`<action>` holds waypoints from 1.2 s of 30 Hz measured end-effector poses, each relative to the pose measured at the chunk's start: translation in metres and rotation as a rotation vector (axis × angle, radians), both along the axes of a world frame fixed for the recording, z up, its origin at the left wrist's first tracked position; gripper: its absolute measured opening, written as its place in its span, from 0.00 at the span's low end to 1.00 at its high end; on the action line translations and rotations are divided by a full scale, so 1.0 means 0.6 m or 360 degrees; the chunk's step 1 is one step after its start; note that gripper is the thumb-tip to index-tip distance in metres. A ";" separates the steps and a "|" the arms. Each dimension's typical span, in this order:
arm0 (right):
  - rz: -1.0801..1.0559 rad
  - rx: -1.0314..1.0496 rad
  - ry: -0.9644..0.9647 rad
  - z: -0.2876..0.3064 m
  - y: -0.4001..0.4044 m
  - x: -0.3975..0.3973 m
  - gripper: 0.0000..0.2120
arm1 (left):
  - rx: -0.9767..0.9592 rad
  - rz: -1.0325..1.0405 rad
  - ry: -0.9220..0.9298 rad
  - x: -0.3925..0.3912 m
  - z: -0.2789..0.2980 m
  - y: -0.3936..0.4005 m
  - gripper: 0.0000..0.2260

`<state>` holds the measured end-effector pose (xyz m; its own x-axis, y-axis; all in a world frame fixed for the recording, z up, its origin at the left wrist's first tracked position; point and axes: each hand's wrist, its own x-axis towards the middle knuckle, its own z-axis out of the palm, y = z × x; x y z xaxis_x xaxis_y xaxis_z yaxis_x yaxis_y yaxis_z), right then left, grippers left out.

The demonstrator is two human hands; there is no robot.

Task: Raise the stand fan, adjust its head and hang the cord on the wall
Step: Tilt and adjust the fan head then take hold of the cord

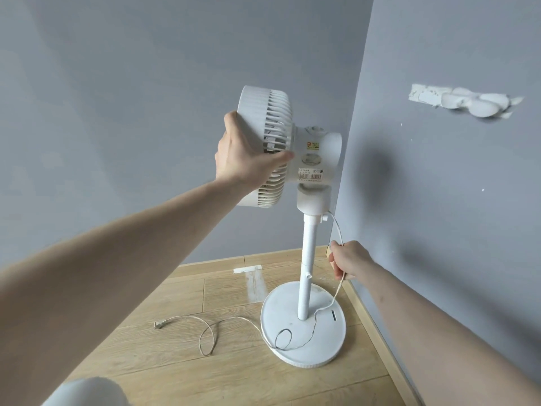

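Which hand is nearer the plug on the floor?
Right. The right hand pinches the cord low beside the pole; the left hand grips the fan head, high above the plug.

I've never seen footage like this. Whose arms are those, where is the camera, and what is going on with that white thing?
There is no machine here: a person wears a camera on the head, looking forward and down, so you see their own two arms. The white thing is a stand fan in the corner of a room. The left hand grips the rim of the fan head. The right hand pinches the cord just below where it leaves the fan's neck. The rest of the cord loops over the round base and across the wooden floor, ending in the plug. A white hook strip is stuck on the right-hand wall.
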<state>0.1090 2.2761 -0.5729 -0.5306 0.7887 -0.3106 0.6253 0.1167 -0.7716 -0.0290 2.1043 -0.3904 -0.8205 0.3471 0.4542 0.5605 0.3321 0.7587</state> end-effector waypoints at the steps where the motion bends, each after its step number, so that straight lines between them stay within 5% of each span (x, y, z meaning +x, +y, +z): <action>1: 0.0000 0.0025 -0.0030 0.004 -0.001 0.006 0.20 | 0.0004 0.0021 -0.0030 -0.002 -0.002 -0.002 0.38; 8: -0.0315 0.0208 0.0420 0.050 0.016 0.024 0.19 | 0.0014 0.0073 -0.0117 0.000 -0.003 -0.007 0.37; 14: -0.0157 0.0144 0.0433 0.066 0.003 0.047 0.15 | 0.0045 0.0064 -0.0156 0.008 -0.002 0.000 0.37; 27: -0.0083 -0.0446 0.1205 0.162 0.004 0.084 0.09 | -0.0020 0.0114 -0.0184 0.018 -0.001 -0.011 0.36; 36: 0.0152 -0.0373 0.0902 0.324 0.008 0.094 0.16 | -0.0156 0.0083 -0.0188 0.015 0.012 -0.011 0.37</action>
